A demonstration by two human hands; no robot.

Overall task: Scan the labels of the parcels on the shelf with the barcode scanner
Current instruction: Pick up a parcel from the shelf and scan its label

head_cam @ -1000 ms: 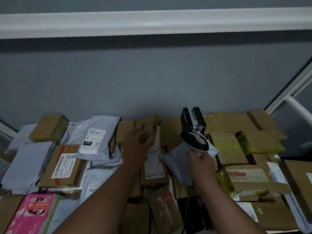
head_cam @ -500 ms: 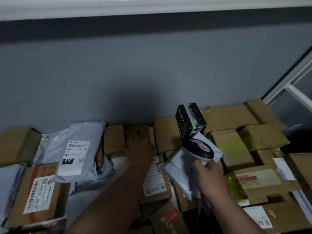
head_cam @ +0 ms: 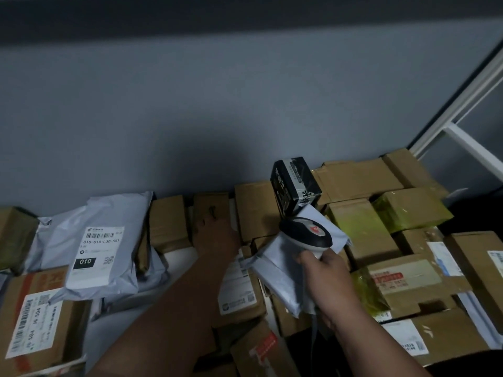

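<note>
A person's right hand (head_cam: 330, 284) grips the handle of a barcode scanner (head_cam: 306, 235), fingers curled round it, the black-and-white head with its red button tilted forward and left over a heap of parcels on the shelf (head_cam: 179, 257). The scanner's head hangs just above a crumpled grey mailer bag (head_cam: 277, 265) in the middle of the pile; a grey cord trails down from under the wrist.

The left hand (head_cam: 215, 235) reaches further in, its back to the camera, laid against a small brown carton (head_cam: 211, 210) standing by the grey wall (head_cam: 190, 118); the dim light does not show whether its fingers grasp the carton or only rest on it. Both forearms are bare.

The clearest writing sits to the left: a grey poly bag (head_cam: 114, 213) carries a white label (head_cam: 96, 253) with a barcode, the code "010-010-L30-551", and a black block reading "010". Below it a brown box (head_cam: 68, 327) bears a label with a barcode and "J6 504" printed sideways. Beside the left forearm, another carton's white label (head_cam: 236, 292) is too blurred to read.

A black carton with white characters (head_cam: 294, 183) stands highest in the back row, just behind the scanner. To the right lie cartons wrapped in yellow tape (head_cam: 411, 210) and one box with a red-printed label (head_cam: 389, 278), illegible. A white shelf frame (head_cam: 462, 104) rises at far right.
</note>
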